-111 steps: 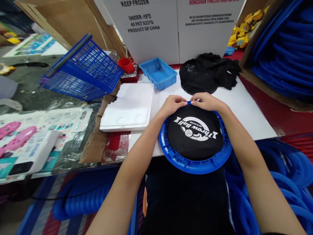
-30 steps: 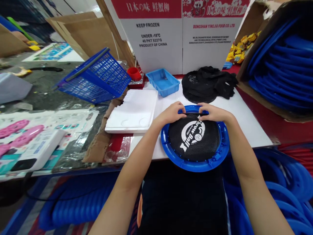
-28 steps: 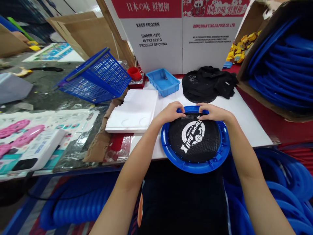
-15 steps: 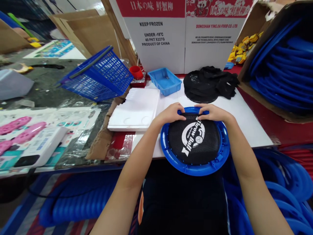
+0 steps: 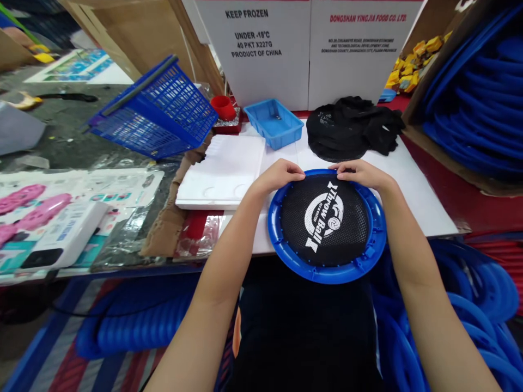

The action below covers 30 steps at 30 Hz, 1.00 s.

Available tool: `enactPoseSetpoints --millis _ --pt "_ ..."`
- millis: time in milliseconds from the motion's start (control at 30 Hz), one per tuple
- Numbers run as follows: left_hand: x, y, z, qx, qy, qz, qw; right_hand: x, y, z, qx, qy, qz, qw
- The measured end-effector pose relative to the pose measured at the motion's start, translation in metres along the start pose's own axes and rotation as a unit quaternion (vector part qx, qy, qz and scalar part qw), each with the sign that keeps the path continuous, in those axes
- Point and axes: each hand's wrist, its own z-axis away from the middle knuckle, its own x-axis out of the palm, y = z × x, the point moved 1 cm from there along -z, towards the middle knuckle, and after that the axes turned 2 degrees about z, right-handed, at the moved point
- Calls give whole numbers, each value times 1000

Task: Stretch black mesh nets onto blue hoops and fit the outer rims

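Observation:
A round blue plastic ring lies at the table's front edge, part of it overhanging towards my body. Black mesh with white "Throw Ball" print spans its inside, and small pegs and tabs stand around the rim. At the far rim, left of centre, my left hand is closed, fingertips pinching where the mesh edge meets the ring. My right hand pinches the same far edge a little to the right, thumb towards the mesh. The exact contact under the fingertips is hidden.
Behind the ring are a pile of black mesh pieces and a light-blue tray. White foam and a tilted blue basket stand left. A carton of blue rings is at right; more rings lie below.
Both hands have shifted from gripping over the mesh's far edge to pinching nearer the rim. The mesh now sits flatter and rounder within the ring. The camera view has tilted slightly down.

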Motion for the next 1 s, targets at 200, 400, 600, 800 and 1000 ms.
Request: enactPoseSetpoints --millis 200,400,600,800,1000 --pt "-3 -7 -2 -4 -16 22 1000 1 4 -1 2 12 -17 1000" --pt "0 -7 -3 36 14 -86 995 3 4 -4 -21 11 25 999" --pt "2 6 6 96 6 -209 973 2 3 -3 -5 3 47 999" --pt "3 12 6 116 0 -272 955 6 -2 -2 -4 60 115 992" --pt "0 10 8 95 0 -155 983 11 -8 -2 -29 100 105 989"
